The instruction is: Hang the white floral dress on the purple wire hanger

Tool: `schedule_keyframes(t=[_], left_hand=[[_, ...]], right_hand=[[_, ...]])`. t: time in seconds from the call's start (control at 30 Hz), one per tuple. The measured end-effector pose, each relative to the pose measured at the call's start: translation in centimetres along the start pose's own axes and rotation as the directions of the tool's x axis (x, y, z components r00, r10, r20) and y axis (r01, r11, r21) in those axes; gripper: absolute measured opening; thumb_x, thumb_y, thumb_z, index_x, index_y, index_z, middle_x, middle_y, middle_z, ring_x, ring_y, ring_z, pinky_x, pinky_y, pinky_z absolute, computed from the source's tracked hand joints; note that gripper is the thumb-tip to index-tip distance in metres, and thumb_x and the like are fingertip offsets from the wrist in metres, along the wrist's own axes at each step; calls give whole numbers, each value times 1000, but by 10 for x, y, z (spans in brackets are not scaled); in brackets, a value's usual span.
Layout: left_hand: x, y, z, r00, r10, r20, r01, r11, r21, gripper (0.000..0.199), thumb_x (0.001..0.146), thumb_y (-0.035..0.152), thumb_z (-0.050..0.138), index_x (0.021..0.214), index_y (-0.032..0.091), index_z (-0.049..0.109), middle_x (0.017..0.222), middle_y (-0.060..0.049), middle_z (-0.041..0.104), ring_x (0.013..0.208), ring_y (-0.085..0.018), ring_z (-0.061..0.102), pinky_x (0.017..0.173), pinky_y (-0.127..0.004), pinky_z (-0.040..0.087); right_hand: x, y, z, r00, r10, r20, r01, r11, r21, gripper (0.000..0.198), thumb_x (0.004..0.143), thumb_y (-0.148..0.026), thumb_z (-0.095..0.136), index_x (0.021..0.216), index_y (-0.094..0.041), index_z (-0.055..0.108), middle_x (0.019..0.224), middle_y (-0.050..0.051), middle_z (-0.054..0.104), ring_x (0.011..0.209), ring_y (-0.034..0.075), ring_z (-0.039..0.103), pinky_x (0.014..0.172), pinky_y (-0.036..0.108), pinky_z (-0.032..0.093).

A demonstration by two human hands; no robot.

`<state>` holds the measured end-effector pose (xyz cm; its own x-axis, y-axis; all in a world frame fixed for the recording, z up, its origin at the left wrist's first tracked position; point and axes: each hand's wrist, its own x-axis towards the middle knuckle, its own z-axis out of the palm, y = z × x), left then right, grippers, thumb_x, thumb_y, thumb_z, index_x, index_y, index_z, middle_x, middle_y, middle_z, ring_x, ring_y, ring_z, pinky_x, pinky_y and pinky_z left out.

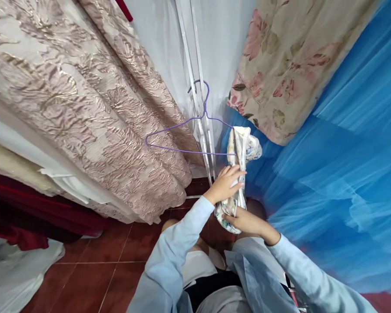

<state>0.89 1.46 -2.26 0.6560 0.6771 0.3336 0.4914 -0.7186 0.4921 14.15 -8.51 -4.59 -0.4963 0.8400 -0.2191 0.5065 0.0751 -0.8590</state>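
Observation:
A white floral cloth piece (241, 145), probably a garment, is draped over the right end of a thin purple hanger (182, 151). The hanger hook loops around a white metal rail. My left hand (226, 182) holds the cloth just below the hanger's lower bar, its fingers laid across the folds. Lower down, my right hand (246, 221) grips the bunched bottom part of the same cloth, with the fingertips partly hidden in it. The left half of the hanger is bare.
Shiny pink embossed fabric (94, 100) hangs close on the left. Floral beige fabric (280, 69) and blue tulle (345, 174) hang on the right. White rails (197, 87) run down the middle toward a red tiled floor (97, 269). White plastic-like material (16, 278) lies lower left.

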Motion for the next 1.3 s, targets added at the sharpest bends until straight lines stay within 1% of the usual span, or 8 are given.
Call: schedule_keyframes(t=[0.13,0.27,0.47,0.7,0.9,0.97,1.13,1.3], left_hand=[[8,-2,38,965,20,261,-5,998,-60,36,102,37,49,128,19,66,127,-10,69,117,-25,61,107,-37,44],[-15,-25,44,851,-109,514,179,980,-89,50,105,48,39,92,15,74,83,-8,72,79,-20,64,76,-28,47],[-91,-75,-4,847,-341,407,452,865,-216,71,92,74,42,57,15,59,63,-3,55,63,-15,51,60,-25,40],[-142,-42,-78,887,-315,338,462,606,-647,47,74,62,76,81,15,74,73,-4,60,69,-18,53,65,-27,41],[-120,-13,-111,922,-379,-81,284,803,-524,31,84,47,70,82,16,70,90,-6,61,88,-21,56,82,-30,45],[-112,-23,-115,884,-429,-184,308,833,-460,23,83,40,69,82,17,66,85,-3,58,85,-19,53,80,-28,43],[-107,-73,-118,851,-448,-274,306,847,-434,13,81,29,56,82,18,62,84,-3,61,86,-20,54,82,-28,42],[-108,-113,-135,814,-472,-339,344,861,-375,14,80,20,48,81,18,63,80,-2,63,83,-20,55,80,-27,40]], right_hand=[[-8,-3,4,998,-46,49,42,995,86,36,83,-31,65,116,-17,69,119,12,74,106,31,66,101,46,50],[-14,-5,-18,992,-120,31,105,943,315,36,80,-38,71,109,-18,71,111,8,74,102,27,67,94,39,54],[-29,-6,-101,963,17,-267,67,951,303,33,77,-49,72,77,-16,68,70,2,68,63,18,60,58,28,49],[12,-25,-201,638,-123,-761,241,969,45,23,69,-32,63,56,-23,46,51,-1,42,49,13,36,45,29,28],[83,-64,-255,423,-380,-822,309,914,-264,4,73,-22,58,77,-22,58,91,7,64,74,17,52,67,31,41],[99,-71,-262,438,-397,-806,299,910,-286,4,73,-22,62,75,-22,58,97,8,66,80,18,55,73,31,43],[117,-56,-260,645,-328,-690,147,940,-309,21,83,-29,61,65,-23,53,61,-1,52,62,13,42,59,28,34],[120,-39,-244,634,-326,-701,94,933,-348,28,77,-35,67,58,-21,51,54,-2,48,55,13,41,50,26,30]])
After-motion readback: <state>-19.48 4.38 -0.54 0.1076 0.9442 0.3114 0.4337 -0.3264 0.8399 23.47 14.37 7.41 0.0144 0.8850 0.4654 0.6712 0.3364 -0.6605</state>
